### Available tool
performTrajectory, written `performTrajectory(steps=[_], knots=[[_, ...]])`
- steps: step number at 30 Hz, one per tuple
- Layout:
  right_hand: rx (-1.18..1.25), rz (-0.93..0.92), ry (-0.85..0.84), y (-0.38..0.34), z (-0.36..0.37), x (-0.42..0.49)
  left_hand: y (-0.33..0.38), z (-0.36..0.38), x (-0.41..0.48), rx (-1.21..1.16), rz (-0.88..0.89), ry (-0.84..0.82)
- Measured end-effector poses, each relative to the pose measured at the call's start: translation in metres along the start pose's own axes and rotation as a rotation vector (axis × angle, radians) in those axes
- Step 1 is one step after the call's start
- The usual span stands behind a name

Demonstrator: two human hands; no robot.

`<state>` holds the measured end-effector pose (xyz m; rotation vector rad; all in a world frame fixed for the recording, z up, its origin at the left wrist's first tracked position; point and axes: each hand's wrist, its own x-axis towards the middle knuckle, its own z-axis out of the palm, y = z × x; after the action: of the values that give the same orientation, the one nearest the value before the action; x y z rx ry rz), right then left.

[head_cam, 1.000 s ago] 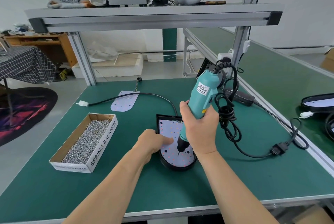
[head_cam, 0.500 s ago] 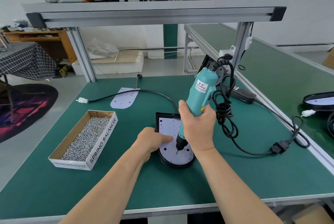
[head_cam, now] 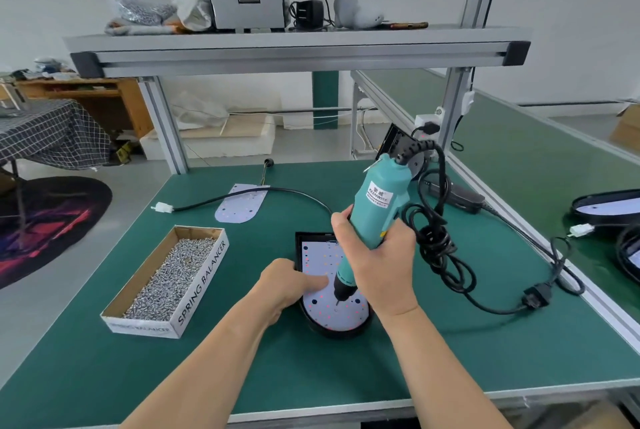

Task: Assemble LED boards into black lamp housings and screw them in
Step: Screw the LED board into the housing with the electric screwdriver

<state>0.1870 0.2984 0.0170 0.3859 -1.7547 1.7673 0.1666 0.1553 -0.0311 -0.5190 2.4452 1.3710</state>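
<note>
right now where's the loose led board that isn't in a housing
In the head view, the loose LED board lies on the table, left of centre near the far edge, beyond the box of screws, with a black cable crossing it.

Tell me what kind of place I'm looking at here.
Likely an assembly workshop: a green-matted workbench with aluminium framing, a box of loose screws, and the right hand gripping a corded electric screwdriver over an LED board.
</note>
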Motion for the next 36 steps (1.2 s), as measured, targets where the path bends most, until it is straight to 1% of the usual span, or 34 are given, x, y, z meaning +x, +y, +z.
performTrajectory(steps=[2, 3, 5, 6, 7, 9, 11, 12, 16, 18, 21, 24, 27, 32, 34, 36], knots=[[0.032, -0.025, -0.015, -0.009, 0.000, 0.008, -0.001, -0.001, -0.002, -0.001, 0.006, -0.008], [0.041, -0.033, 0.023, -0.013, 0.001, 0.012, -0.002, -0.002, -0.003, 0.001, 0.004, -0.008], [0.060, -0.007, 0.175, -0.018, 0.001, 0.018, -0.004, -0.006, -0.006, -0.002, 0.000, 0.021], [0.082, 0.032, 0.275, -0.017, 0.000, 0.021, -0.005, -0.010, -0.007, -0.054, -0.009, 0.037], [0.112, 0.083, 0.372, -0.016, -0.002, 0.023, -0.007, -0.015, -0.007, -0.166, -0.010, 0.048], [0.171, 0.194, 0.515, -0.010, -0.008, 0.025, -0.012, -0.026, -0.008, -0.551, -0.046, 0.080], [0.214, 0.299, 0.578, -0.005, -0.015, 0.025, -0.017, -0.038, -0.013, -0.869, -0.077, 0.051], [0.234, 0.347, 0.590, -0.003, -0.017, 0.024, -0.019, -0.042, -0.015, -0.970, -0.080, 0.035], [0.310, 0.478, 0.554, 0.002, -0.020, 0.013, -0.024, -0.049, -0.025, -1.182, 0.005, -0.049], [0.337, 0.512, 0.543, 0.002, -0.018, 0.007, -0.024, -0.047, -0.028, -1.260, 0.032, -0.070], [0.354, 0.498, 0.577, -0.002, -0.016, 0.004, -0.023, -0.042, -0.032, -1.301, 0.070, -0.075], [0.378, 0.453, 0.620, -0.009, -0.016, 0.004, -0.018, -0.036, -0.040, -1.227, 0.085, -0.053], [0.395, 0.418, 0.645, -0.014, -0.017, 0.007, -0.013, -0.026, -0.045, -1.191, 0.048, -0.057], [0.389, 0.390, 0.678, -0.018, -0.016, 0.012, -0.009, -0.016, -0.053, -1.216, -0.004, -0.163], [0.384, 0.384, 0.693, -0.019, -0.016, 0.013, -0.008, -0.017, -0.056, -1.224, -0.002, -0.226], [0.387, 0.380, 0.696, -0.019, -0.016, 0.012, -0.007, -0.017, -0.057, -1.224, 0.012, -0.246]])
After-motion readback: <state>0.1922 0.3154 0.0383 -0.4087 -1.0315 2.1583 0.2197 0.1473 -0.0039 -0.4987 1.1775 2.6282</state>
